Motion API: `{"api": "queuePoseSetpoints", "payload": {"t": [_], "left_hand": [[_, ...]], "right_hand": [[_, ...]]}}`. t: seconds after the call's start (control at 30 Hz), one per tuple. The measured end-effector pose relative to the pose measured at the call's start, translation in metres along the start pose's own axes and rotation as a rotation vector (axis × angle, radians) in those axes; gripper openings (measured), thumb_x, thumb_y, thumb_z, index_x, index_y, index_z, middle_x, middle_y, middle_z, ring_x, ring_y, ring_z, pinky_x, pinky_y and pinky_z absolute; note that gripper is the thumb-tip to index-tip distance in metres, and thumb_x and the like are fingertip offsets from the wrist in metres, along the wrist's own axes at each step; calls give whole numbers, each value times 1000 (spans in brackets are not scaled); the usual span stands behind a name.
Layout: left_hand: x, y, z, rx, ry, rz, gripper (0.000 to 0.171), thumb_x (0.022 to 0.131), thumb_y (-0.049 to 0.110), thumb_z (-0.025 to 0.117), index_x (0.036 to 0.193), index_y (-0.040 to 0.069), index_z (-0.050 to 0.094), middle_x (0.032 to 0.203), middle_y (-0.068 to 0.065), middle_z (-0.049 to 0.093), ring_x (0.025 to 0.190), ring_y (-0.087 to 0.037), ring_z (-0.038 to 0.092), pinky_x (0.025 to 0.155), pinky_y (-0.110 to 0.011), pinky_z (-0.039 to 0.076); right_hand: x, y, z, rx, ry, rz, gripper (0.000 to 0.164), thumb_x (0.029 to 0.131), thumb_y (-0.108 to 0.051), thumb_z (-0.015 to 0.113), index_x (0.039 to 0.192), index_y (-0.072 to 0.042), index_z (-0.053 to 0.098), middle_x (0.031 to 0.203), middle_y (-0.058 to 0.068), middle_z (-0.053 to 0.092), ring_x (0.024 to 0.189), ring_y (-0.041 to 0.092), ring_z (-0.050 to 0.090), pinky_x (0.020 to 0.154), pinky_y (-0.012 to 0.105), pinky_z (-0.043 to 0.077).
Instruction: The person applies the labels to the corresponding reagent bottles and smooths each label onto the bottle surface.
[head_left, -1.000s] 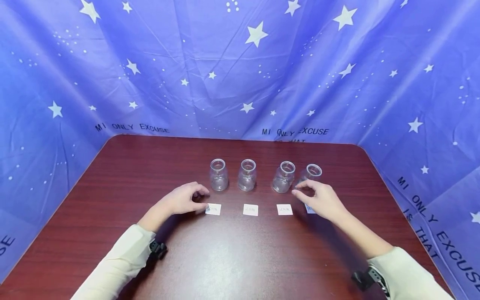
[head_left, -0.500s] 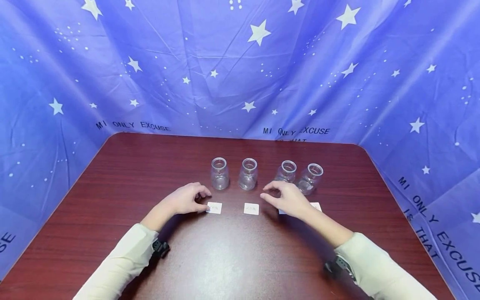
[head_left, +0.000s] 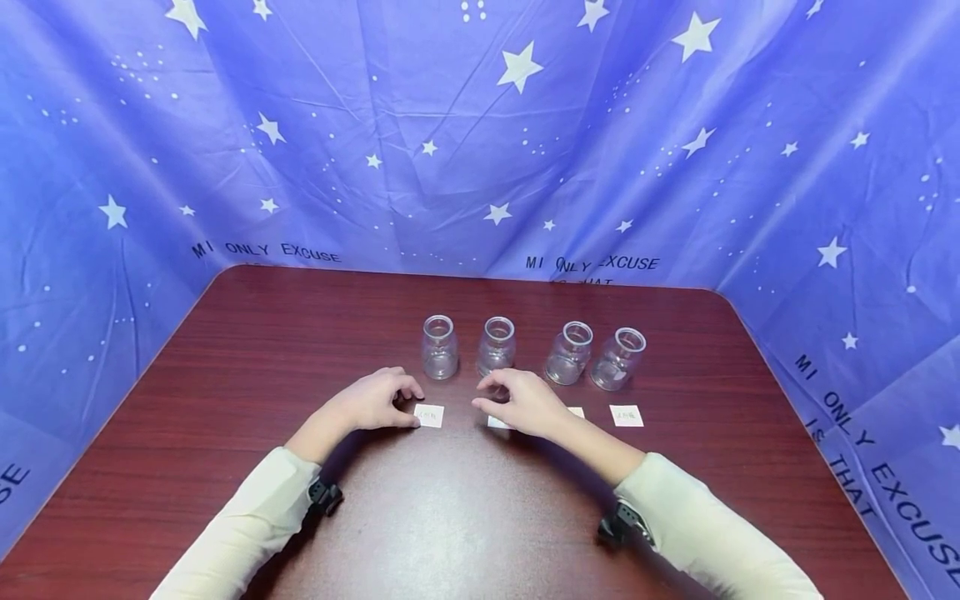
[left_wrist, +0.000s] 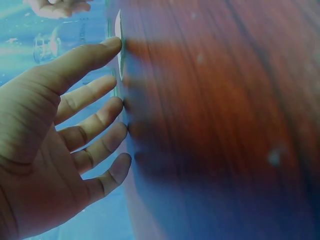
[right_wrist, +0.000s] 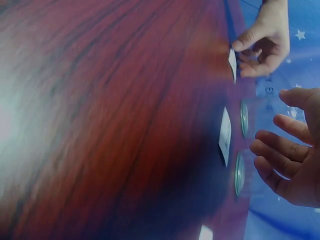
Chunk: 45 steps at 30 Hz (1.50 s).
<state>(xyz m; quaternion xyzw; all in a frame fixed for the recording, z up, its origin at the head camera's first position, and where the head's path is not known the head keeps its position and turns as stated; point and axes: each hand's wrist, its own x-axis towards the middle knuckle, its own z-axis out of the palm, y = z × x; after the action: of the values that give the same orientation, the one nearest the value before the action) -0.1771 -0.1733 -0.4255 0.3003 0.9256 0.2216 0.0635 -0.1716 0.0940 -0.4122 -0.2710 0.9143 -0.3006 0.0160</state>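
Four small paper cards are avoided in count here: several white cards lie in a row, each marked with faint writing. My left hand [head_left: 375, 400] rests by the leftmost card [head_left: 431, 416], fingers relaxed and spread. In the left wrist view its thumb [left_wrist: 82, 62] reaches the card's edge [left_wrist: 119, 25]. My right hand [head_left: 525, 404] hovers over the second card [head_left: 497, 422], partly covering it, with loosely bent fingers holding nothing. Behind the cards stand clear glass jars, among them the leftmost jar [head_left: 439, 348] and the second jar [head_left: 497, 342], its base overlapped by the right hand.
Two more glass jars, a third jar [head_left: 570, 354] and a rightmost jar [head_left: 618, 360], stand to the right. The rightmost card [head_left: 626, 416] lies before them; another card [head_left: 577, 412] is mostly hidden by the right forearm. A blue star-patterned curtain [head_left: 420, 100] surrounds the brown table [head_left: 315, 317].
My right hand has moved left along the row, from the rightmost card past the third to the second. The left hand has stayed by the leftmost card.
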Motion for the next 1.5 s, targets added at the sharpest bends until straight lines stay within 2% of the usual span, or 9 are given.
{"api": "queuePoseSetpoints", "payload": {"t": [0.2,0.37,0.67,0.9,1.5], "left_hand": [[0,0,-1,5,4,7,30,70,26,78,94,11,68,81,1,56,76,-13,52,71,-25,43],[0,1,0,9,-7,-9,27,70,26,78,91,13,68,81,2,55,76,-11,50,70,-24,42],[0,3,1,7,-8,-16,25,71,27,77,90,14,68,80,3,54,76,-10,50,69,-24,42],[-2,4,2,1,-8,-21,23,72,25,76,90,13,69,80,3,54,77,-11,50,70,-24,42],[-2,4,2,9,0,0,19,74,24,75,88,13,69,79,3,53,75,-11,50,69,-23,42]], "right_hand": [[7,-12,15,-35,-46,-10,25,83,-34,68,100,-15,67,91,-1,69,84,11,64,76,29,50],[11,-21,26,-89,-87,-24,25,84,-36,67,100,-18,67,91,-6,67,84,7,62,75,28,49],[18,-32,42,-229,-91,-45,27,79,-41,70,95,-19,68,84,-7,56,70,4,49,60,22,41],[20,-34,48,-291,-98,-49,29,77,-43,72,93,-20,69,79,-6,50,66,5,45,55,21,36],[20,-34,54,-224,-75,-7,26,78,-36,73,93,-16,70,80,-6,55,70,5,51,61,22,42]]}}
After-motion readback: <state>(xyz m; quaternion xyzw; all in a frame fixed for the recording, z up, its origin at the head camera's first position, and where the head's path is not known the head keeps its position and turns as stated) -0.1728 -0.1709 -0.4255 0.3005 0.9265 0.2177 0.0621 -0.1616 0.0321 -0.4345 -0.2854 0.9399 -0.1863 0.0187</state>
